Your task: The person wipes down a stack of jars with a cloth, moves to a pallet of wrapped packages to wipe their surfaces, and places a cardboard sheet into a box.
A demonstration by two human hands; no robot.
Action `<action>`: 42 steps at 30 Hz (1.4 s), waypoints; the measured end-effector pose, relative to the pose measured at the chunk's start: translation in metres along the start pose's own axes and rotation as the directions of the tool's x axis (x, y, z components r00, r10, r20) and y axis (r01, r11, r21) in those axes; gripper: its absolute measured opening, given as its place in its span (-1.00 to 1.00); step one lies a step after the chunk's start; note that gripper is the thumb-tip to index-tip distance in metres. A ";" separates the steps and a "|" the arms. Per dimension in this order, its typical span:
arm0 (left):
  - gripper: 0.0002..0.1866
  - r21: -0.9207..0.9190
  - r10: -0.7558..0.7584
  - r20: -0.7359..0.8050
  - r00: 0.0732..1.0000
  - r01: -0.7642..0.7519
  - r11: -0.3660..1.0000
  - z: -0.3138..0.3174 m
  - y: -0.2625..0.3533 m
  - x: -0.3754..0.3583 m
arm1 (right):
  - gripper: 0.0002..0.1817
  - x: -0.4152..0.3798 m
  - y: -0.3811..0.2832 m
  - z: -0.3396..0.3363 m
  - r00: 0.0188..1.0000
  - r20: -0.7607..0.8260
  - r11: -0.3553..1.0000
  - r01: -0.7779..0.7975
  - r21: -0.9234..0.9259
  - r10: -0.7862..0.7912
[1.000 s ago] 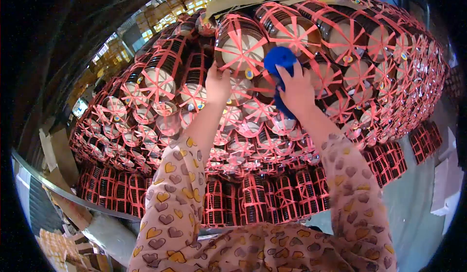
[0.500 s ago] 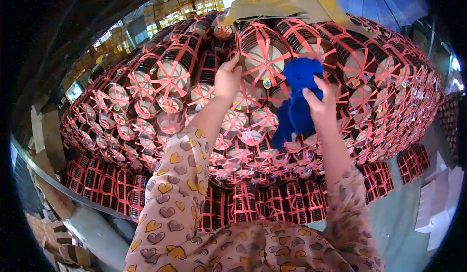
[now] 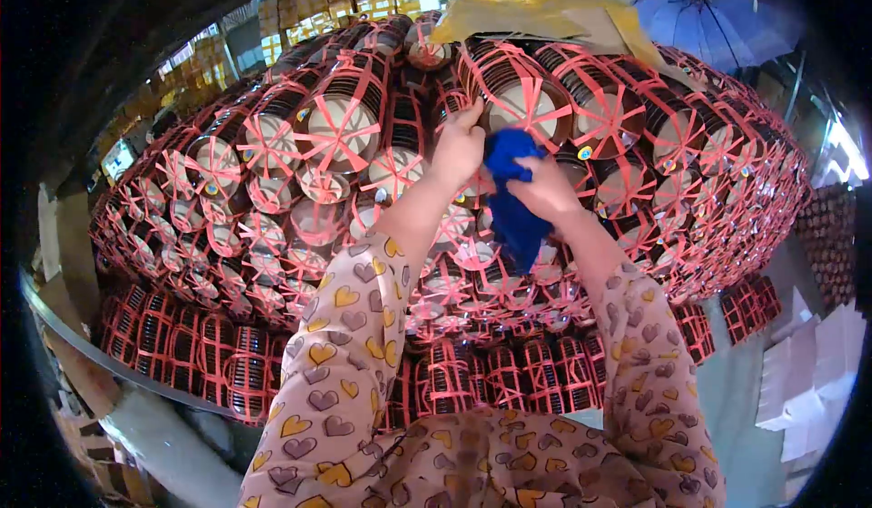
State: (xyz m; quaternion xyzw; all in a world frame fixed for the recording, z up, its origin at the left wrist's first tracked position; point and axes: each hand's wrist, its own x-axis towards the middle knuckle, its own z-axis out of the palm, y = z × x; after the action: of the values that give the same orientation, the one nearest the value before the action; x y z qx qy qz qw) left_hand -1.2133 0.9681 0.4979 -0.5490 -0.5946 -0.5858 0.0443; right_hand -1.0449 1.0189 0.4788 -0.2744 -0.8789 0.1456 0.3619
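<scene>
A large heap of bundles fills the view, each a stack of dark brown round dish-like pieces with pale ends, bound in red straps. My left hand (image 3: 458, 149) is closed at the left edge of one strapped stack (image 3: 527, 108) near the top, fingers bent against its side. A bunched blue cloth (image 3: 518, 222) is in my right hand (image 3: 547, 186), its lower end hanging down in front of the stacks. The cloth's top lies against the lower left of the same stack. Part of the cloth is hidden behind my right fingers.
A torn sheet of brown cardboard (image 3: 545, 16) lies on top of the heap. Behind it are an open blue umbrella (image 3: 718, 13) and taped cartons (image 3: 354, 0). More strapped stacks (image 3: 454, 376) stand below, and white boxes (image 3: 808, 372) sit at the lower right.
My right hand and the blue cloth have moved left, closer to my left hand. The view has shifted slightly, and my left hand stays by the same stack.
</scene>
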 end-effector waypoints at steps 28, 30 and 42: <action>-0.53 -0.049 0.086 -0.317 0.944 -0.107 0.993 0.018 0.011 -0.019 | -0.47 0.240 0.004 -0.049 0.981 0.149 0.960 0.158 -0.231 -0.126; -0.54 0.010 0.084 -0.298 0.951 -0.085 0.996 0.017 0.014 -0.017 | -0.50 0.227 0.001 -0.058 0.980 0.187 0.985 0.100 -0.139 -0.073; -0.57 0.267 0.211 -0.228 0.951 -0.147 0.952 0.014 0.014 -0.011 | -0.62 0.092 0.019 -0.064 0.749 -0.463 0.880 0.389 -0.272 -0.474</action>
State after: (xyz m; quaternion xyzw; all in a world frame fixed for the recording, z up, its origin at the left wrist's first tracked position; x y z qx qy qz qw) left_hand -1.1911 0.9678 0.4955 -0.5118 -0.5994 -0.5662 0.2411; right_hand -1.0462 1.0914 0.5656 -0.1200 -0.7971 -0.0915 0.5846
